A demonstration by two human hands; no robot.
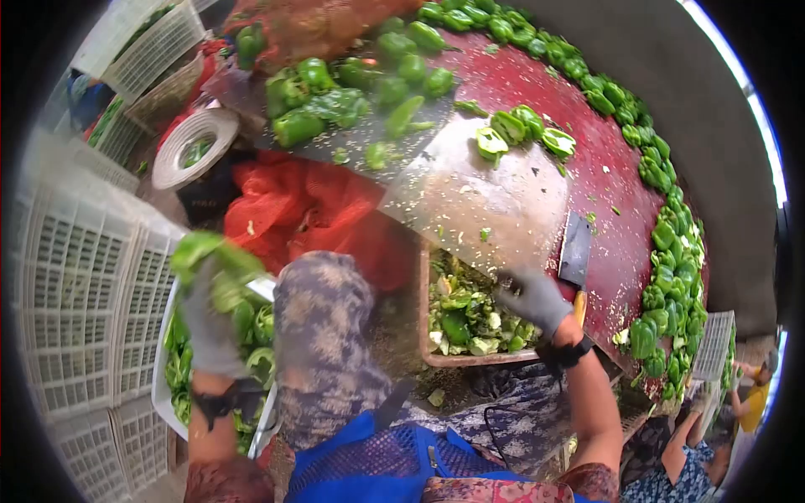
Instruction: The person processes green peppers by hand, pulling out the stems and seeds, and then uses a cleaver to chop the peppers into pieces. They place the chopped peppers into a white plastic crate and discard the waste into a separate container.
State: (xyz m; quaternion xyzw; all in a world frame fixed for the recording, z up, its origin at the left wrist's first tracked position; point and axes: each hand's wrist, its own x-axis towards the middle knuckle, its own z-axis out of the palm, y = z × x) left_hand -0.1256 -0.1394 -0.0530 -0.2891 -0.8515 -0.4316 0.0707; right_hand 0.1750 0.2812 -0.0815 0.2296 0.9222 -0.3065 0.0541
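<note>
My left hand [210,323], in a grey glove and smeared by motion, has its fingers around green pepper pieces [214,256]. It is over a white tub [163,398] filled with cut green peppers [243,323]. In a matching glove, my right hand [537,300] reaches over the right side of a shallow tray [482,359] of pepper cores and scraps [470,310]. Its fingers are loosely bent and apart, with nothing visible between them. A cleaver [574,249] lies on the table just beyond that hand. Cut pepper halves [511,130] sit on the seed-strewn board [495,197].
Whole green peppers [662,243] line the far rim of the red table [620,210]. More peppers [314,101] are heaped at the back left. Red mesh [293,197] hangs near my knee. White crates [80,293] stack up at left. Another person [688,453] is at lower right.
</note>
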